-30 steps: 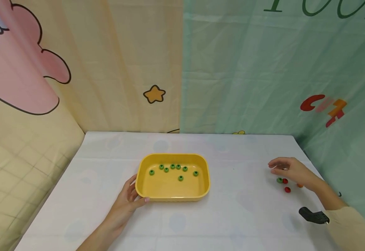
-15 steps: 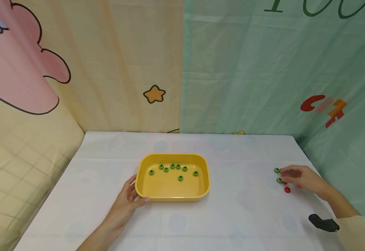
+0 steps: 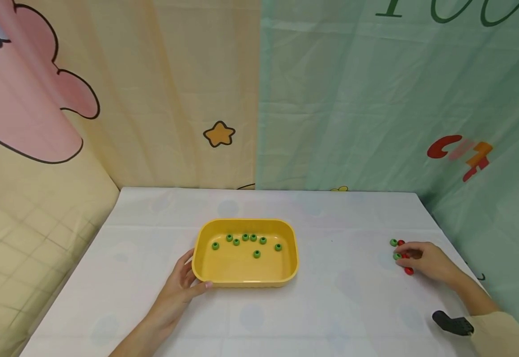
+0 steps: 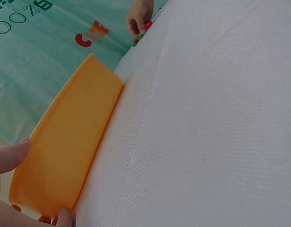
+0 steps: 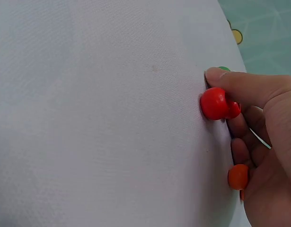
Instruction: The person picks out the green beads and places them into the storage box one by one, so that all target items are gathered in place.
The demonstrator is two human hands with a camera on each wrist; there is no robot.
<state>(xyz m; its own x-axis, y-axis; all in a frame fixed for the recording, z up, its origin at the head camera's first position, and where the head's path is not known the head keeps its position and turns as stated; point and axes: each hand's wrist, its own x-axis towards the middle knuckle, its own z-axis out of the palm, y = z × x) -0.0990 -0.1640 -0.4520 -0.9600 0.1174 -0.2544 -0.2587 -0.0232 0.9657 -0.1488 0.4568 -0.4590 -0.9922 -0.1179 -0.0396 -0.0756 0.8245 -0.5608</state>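
Note:
My left hand (image 3: pixel 180 282) holds the yellow tray (image 3: pixel 246 283) at its left end, with the thumb at the near corner and the fingers along the side. Several small green beads (image 3: pixel 257 254) lie scattered inside it. At the right of the table, my right hand (image 3: pixel 433 260) has its thumb and fingertips around a green bead (image 3: pixel 397 256) that sits on the cloth. Another green bead (image 3: pixel 393 242) and a red bead (image 3: pixel 401 243) lie just beyond the fingers. A red bead (image 5: pixel 214 103) and an orange bead (image 5: pixel 238 177) show by the hand in the right wrist view.
A white cloth (image 3: pixel 340 297) covers the table, whose right edge runs close by the beads. Printed curtains (image 3: pixel 353 109) hang behind and at both sides. A black device (image 3: pixel 453 323) juts from the right sleeve.
My right hand has drawn back toward me, uncovering a green and a red bead farther off, then lowered its fingertips around the nearer green bead. My left hand and the tray stay in place.

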